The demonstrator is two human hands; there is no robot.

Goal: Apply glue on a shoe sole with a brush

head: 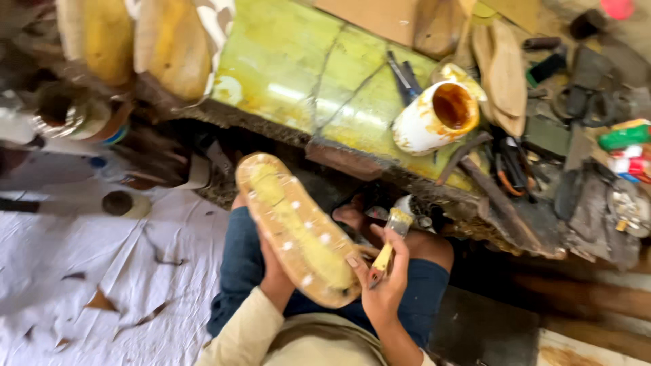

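Centrally, the left hand (274, 274) grips a glue-smeared shoe sole (298, 227) from beneath; the right hand (386, 285) is closed around a yellow-handled brush (388, 245) just right of it. A glue pot (434, 116) stands at upper right.

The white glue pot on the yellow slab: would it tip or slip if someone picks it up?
The white glue pot already leans on its side, so it probably rolls or spills easily. Glue smears on its wall suggest a sticky surface, not a slippery one. It rests on the cracked yellow slab.

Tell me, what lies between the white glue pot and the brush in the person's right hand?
In the head view, only the yellow-stained slab's dark crumbling front edge lies between the glue pot and the brush.
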